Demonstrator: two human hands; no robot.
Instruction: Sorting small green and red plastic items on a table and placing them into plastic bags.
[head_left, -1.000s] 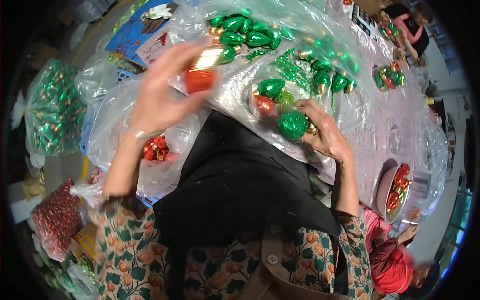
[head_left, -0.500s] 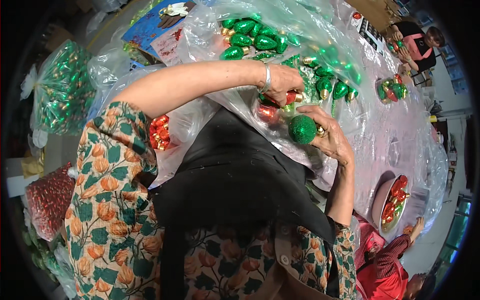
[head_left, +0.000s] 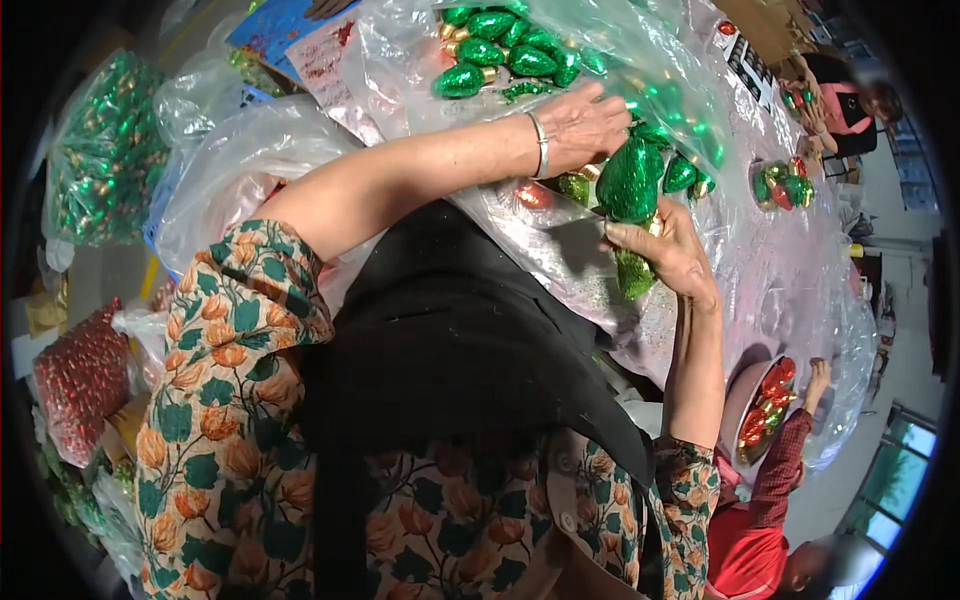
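Note:
My right hand (head_left: 672, 252) is closed around the lower end of a glittery green bulb-shaped ornament (head_left: 630, 180), thumb across it. A lighter green glittery piece (head_left: 636, 276) sticks out below the same hand. Just above the ornament my left hand (head_left: 582, 130), with a bangle at the wrist, has its fingers bent downward; the fingertips and anything in them are hidden. Beyond that hand several green bulb ornaments (head_left: 532, 60) with gold caps lie on clear plastic sheeting (head_left: 400, 85). A red ornament (head_left: 534, 195) and a yellow-green one (head_left: 574, 187) rest under my left wrist.
A small cluster of red and green ornaments (head_left: 784, 186) sits farther right. Near the right edge a basin (head_left: 742, 402) holds red ornaments, beside a person in red (head_left: 750, 550). Another person (head_left: 850, 110) works at far right. Bags of green (head_left: 105, 150) and red ornaments (head_left: 85, 385) stand left.
The left hand has moved up and right, away from the red ornament. The green ornament in the right hand has swung from end-on to upright, and the lighter green piece now shows below.

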